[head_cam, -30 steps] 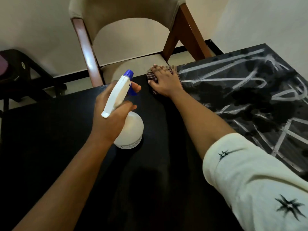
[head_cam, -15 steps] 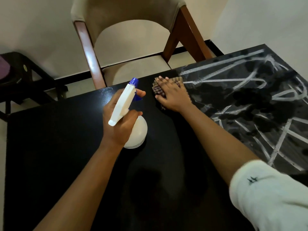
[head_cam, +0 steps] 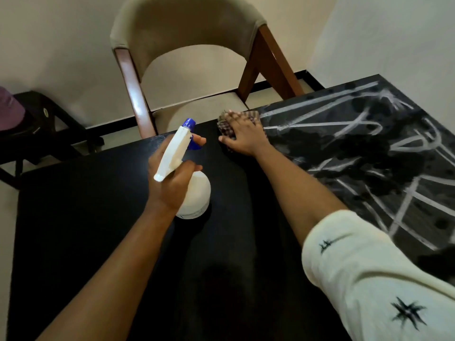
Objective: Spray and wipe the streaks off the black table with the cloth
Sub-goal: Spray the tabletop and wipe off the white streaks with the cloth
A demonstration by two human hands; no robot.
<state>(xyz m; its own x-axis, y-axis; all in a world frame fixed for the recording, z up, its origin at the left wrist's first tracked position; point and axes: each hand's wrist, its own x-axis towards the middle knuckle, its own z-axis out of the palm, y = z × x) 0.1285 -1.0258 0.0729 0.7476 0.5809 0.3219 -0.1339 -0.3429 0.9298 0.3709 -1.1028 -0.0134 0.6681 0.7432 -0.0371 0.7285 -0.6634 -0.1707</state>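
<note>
The left hand (head_cam: 172,183) is wrapped around the neck of the white spray bottle (head_cam: 194,195), index finger curled over the blue trigger, thumb closed round the near side. The bottle's round body hangs below the hand, just above the black table (head_cam: 86,217); whether its base touches the surface cannot be told. The long white spray head slants from lower left up to upper right, and its blue nozzle (head_cam: 188,123) points away from the person, toward the far table edge and the chair (head_cam: 187,35) beyond.

Over to the right hand (head_cam: 243,136): it lies flat, palm down, fingers stretched forward and slightly spread, pressing the checked cloth (head_cam: 227,125) onto the tabletop right at the far edge. The cloth is bunched under the palm, with its fringe showing past the fingertips and to the left of the hand. It sits just at the border of the mess, for immediately to its right begin the white streaks (head_cam: 357,134), long crossing lines with dark wet blotches among them, covering the table's right side. The left side of the table shows plain black. A cream sleeve (head_cam: 369,279) with dark star marks covers the right upper arm.
</note>
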